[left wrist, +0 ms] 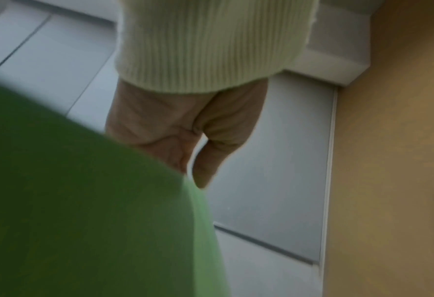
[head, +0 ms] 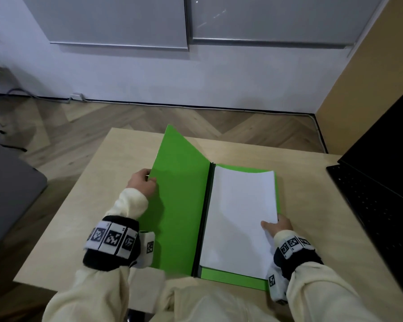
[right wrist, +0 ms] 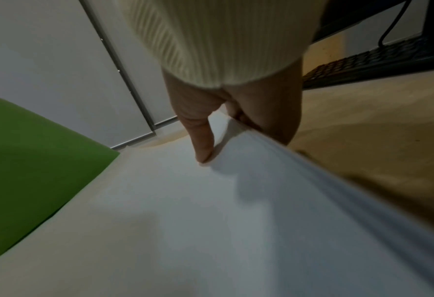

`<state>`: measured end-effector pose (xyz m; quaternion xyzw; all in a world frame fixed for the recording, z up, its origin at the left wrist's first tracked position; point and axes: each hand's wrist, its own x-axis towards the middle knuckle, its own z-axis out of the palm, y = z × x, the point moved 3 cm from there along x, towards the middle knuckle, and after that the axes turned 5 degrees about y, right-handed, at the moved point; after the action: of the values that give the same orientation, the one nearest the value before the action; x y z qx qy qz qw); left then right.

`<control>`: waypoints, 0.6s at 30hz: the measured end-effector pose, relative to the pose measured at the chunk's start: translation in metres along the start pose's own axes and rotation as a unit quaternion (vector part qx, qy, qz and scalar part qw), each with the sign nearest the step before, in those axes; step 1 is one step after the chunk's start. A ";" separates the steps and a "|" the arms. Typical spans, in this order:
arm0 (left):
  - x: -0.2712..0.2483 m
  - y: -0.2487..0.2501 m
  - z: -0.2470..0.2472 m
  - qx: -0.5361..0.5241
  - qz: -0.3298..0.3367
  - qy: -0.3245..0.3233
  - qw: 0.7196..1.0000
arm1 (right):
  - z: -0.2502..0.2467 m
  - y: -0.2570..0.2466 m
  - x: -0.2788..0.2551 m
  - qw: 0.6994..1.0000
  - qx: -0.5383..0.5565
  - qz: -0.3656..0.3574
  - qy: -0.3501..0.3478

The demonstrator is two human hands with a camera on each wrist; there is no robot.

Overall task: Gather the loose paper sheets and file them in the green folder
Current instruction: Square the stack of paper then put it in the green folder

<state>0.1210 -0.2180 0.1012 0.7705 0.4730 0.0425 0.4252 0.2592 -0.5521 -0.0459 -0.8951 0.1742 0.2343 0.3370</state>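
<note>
A green folder (head: 182, 201) lies open on the light wooden table (head: 84, 219). Its left cover is raised off the table, and my left hand (head: 142, 182) grips that cover's outer edge; the left wrist view shows the cover (left wrist: 84, 211) against my left hand (left wrist: 185, 140). A stack of white paper sheets (head: 240, 217) lies on the folder's right half, its far edge curling up. My right hand (head: 277, 225) pinches the stack's right edge, thumb on top. In the right wrist view my right hand (right wrist: 236, 128) has its thumb on the sheets (right wrist: 211, 221) and its fingers underneath.
An open black laptop (head: 377, 196) stands at the table's right edge, close to my right hand. A grey seat (head: 7, 189) sits left of the table. Wooden floor and a white wall lie beyond the far edge.
</note>
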 end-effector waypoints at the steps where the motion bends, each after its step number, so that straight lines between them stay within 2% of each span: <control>1: -0.007 0.003 -0.002 0.001 0.010 -0.028 1.000 | -0.002 0.000 0.001 1.000 -0.018 -0.008 0.002; 5: -0.039 0.008 -0.013 -0.018 0.037 -0.141 0.989 | -0.013 -0.004 0.006 0.995 -0.096 -0.021 0.002; 8: -0.056 0.008 -0.020 -0.013 0.034 -0.189 0.981 | -0.019 -0.015 0.002 0.991 -0.130 -0.042 0.007; 11: -0.073 0.018 -0.018 -0.018 0.035 -0.207 0.978 | -0.017 -0.048 -0.022 0.988 0.012 -0.146 -0.037; 15: -0.100 0.042 0.005 -0.036 0.048 -0.241 0.969 | -0.014 -0.104 -0.081 0.943 0.092 -0.289 -0.137; 18: -0.117 0.059 0.032 -0.048 0.061 -0.233 0.969 | -0.014 -0.124 -0.107 0.923 0.119 -0.317 -0.181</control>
<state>0.1130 -0.3383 0.1611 0.7653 0.3103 -0.0891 0.5568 0.2336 -0.4570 0.0859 -0.7991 -0.1557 0.2512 0.5236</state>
